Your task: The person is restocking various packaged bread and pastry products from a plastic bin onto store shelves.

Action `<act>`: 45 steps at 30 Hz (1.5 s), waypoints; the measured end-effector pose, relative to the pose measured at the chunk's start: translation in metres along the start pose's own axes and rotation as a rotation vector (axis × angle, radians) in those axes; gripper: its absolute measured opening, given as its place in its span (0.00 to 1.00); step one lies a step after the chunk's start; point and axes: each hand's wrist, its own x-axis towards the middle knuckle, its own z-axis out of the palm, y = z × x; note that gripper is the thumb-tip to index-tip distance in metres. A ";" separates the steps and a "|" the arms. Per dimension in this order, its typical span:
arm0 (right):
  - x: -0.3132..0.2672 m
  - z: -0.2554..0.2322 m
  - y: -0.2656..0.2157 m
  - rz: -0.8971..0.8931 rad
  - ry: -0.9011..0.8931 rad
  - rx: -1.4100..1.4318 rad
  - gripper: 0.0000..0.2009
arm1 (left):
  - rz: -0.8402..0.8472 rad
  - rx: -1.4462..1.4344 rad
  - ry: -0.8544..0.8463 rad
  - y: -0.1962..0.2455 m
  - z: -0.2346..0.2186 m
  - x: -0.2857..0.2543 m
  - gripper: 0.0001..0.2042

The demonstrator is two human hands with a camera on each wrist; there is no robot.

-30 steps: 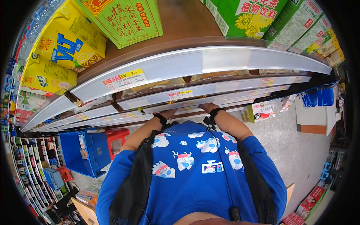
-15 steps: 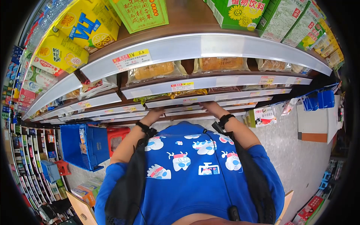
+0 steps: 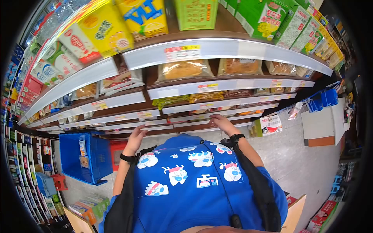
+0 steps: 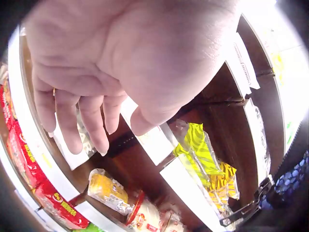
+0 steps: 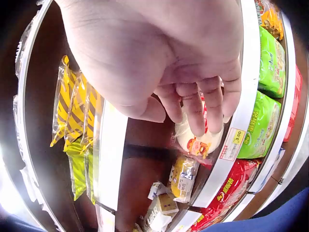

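"Start with the head view. Where are the hands?"

"Mid-frame, by the lower shelves (image 3: 252, 100): the left hand (image 3: 136, 139) a little left of center, the right hand (image 3: 224, 123) to the right. They're well apart, both holding nothing. Above them in the frame sits bagged bread (image 3: 184, 70), plump and rounded under clear, crinkly film."

"And the left wrist view?"

"Fingers loosely spread, slightly bent, with nothing between them. The green striped packet (image 4: 199, 147) is right of the thumb tip, below center, glossy and floppy-looking. A yellow-filled packet (image 4: 108, 188) lies toward the lower left in shiny clear wrap. For soft packs like these, I'd slide flat fingers underneath and let the palm share the weight; a hard pinch could crush them."

"What about the right wrist view?"

"4 fingers hang relaxed with narrow gaps, the thumb standing off to their left. They overlap a white packet (image 5: 193, 145) right of center, smooth and rounded; whether they touch it, I can't tell. Over at the left are yellow striped packets (image 5: 72, 106), thin and slick."

"Any advice there?"

"Clear the raised shelf lip (image 5: 218, 171) first, I'd say, or the film might snag."
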 end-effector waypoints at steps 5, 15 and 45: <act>-0.011 0.050 0.000 0.036 0.088 0.088 0.21 | 0.011 -0.031 -0.136 -0.046 -0.038 -0.001 0.21; -0.060 0.162 0.008 0.021 0.241 0.070 0.19 | -0.018 0.065 -0.303 -0.074 -0.117 -0.019 0.23; -0.199 0.240 0.126 0.045 0.257 0.141 0.19 | -0.059 0.077 -0.176 -0.102 -0.144 -0.223 0.19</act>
